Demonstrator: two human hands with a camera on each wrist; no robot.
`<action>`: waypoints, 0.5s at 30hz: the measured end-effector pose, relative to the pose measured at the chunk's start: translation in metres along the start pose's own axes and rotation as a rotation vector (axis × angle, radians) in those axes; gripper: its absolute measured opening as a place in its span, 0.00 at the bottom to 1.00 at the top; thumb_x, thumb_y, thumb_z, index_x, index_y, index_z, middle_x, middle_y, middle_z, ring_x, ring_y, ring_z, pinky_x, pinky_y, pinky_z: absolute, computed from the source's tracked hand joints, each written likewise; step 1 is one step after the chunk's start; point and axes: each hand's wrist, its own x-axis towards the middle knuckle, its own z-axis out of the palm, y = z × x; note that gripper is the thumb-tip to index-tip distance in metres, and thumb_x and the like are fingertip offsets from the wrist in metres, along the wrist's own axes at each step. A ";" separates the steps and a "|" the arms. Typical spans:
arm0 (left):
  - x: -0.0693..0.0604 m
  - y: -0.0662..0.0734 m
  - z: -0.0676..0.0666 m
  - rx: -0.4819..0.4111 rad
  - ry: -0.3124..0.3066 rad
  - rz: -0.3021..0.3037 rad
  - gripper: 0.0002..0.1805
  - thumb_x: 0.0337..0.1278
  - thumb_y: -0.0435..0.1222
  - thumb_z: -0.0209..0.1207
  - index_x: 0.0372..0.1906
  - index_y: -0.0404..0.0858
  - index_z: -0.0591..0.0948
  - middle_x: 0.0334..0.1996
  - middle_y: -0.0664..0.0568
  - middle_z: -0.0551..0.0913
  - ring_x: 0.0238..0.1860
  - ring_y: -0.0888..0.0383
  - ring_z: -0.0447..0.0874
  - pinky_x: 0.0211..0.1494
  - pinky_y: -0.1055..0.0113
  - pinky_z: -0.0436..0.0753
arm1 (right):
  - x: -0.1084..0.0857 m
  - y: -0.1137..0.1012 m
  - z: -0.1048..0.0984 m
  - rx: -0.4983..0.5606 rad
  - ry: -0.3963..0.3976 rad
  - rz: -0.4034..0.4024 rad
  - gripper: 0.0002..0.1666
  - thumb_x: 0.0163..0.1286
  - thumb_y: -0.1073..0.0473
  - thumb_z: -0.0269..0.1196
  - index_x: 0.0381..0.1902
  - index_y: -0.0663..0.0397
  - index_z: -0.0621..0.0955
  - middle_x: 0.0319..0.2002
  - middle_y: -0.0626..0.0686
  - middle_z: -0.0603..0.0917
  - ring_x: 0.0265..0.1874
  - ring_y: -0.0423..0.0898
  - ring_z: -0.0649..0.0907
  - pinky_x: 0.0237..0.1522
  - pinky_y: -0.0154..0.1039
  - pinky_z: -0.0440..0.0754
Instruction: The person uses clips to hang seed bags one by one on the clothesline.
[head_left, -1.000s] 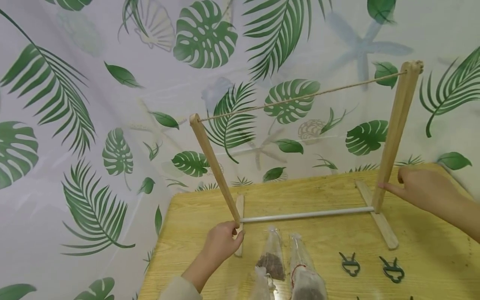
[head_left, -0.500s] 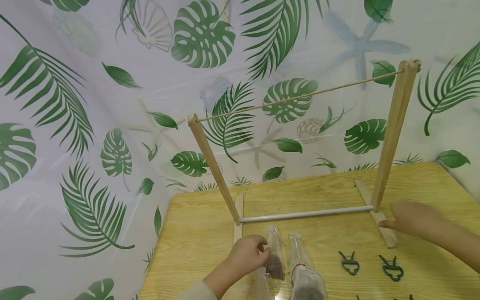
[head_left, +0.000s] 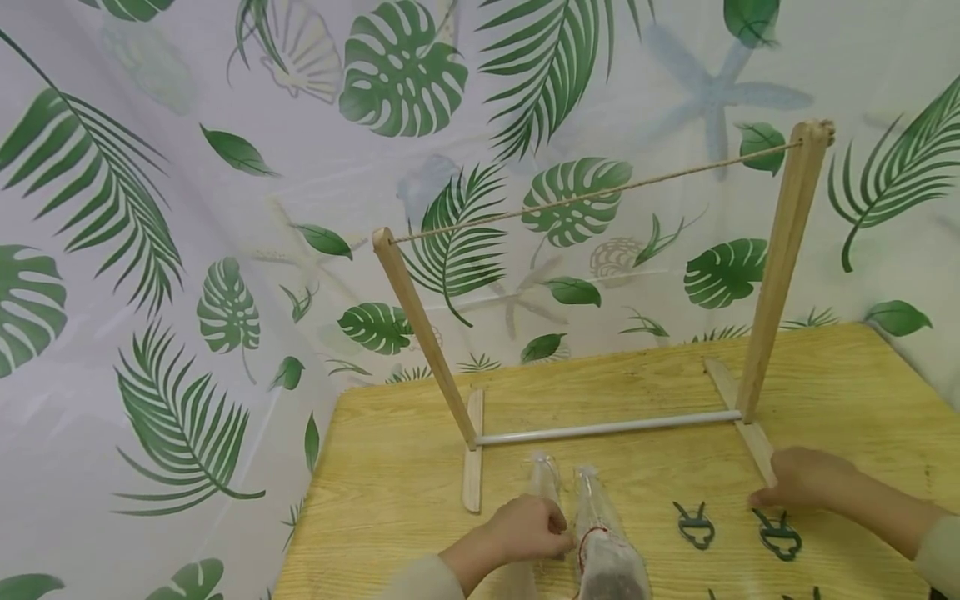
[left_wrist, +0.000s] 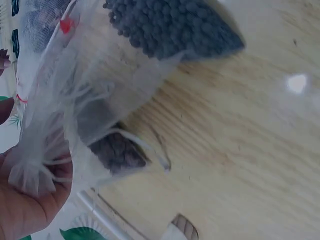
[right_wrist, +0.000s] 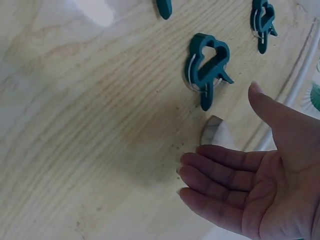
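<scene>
My left hand [head_left: 525, 529] is over the mesh drawstring bags, fingers bent, thumb and finger apart. Just right of its fingertips lies a bag with a red tie [head_left: 611, 571]. In the left wrist view, the gauzy top of a bag of dark beads [left_wrist: 172, 27] covers part of the palm. Beyond it lies a bag with dark brown pieces [left_wrist: 117, 152]. At the right foot of a wooden stand [head_left: 780, 275], my right hand [head_left: 810, 479] hovers near a dark green clip [head_left: 780, 533]. The right wrist view shows its palm bare, fingers loosely extended.
The stand has two posts, a cord [head_left: 600, 193] strung between their tops and a white rod [head_left: 607, 429] low down. Another green clip [head_left: 696, 523] lies left of the right hand, with more clips nearer. Behind the wooden table [head_left: 397, 467] hangs a leaf-print sheet [head_left: 300, 167].
Both hands have let go of the stand. The left hand has moved right and nearer, over the bags. The right hand has come down past the stand's foot toward the clips.
</scene>
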 end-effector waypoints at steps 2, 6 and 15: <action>0.003 0.002 0.005 -0.043 -0.040 -0.010 0.15 0.55 0.47 0.59 0.32 0.40 0.87 0.24 0.60 0.84 0.24 0.70 0.78 0.28 0.78 0.75 | 0.001 0.000 0.003 0.025 -0.011 -0.003 0.31 0.55 0.34 0.65 0.22 0.56 0.71 0.19 0.49 0.67 0.18 0.42 0.66 0.22 0.35 0.63; 0.007 0.007 0.012 -0.032 -0.062 -0.019 0.15 0.55 0.49 0.61 0.29 0.41 0.86 0.21 0.61 0.83 0.21 0.71 0.75 0.25 0.78 0.73 | 0.002 -0.005 0.006 0.033 -0.038 0.012 0.31 0.56 0.33 0.64 0.22 0.56 0.73 0.20 0.49 0.68 0.19 0.43 0.67 0.21 0.35 0.65; 0.010 0.015 0.023 -0.022 -0.049 -0.040 0.20 0.55 0.53 0.61 0.15 0.49 0.76 0.09 0.65 0.69 0.10 0.68 0.62 0.14 0.76 0.65 | 0.008 -0.015 0.010 0.011 -0.053 0.062 0.38 0.54 0.27 0.62 0.28 0.61 0.76 0.24 0.51 0.74 0.21 0.45 0.72 0.23 0.38 0.70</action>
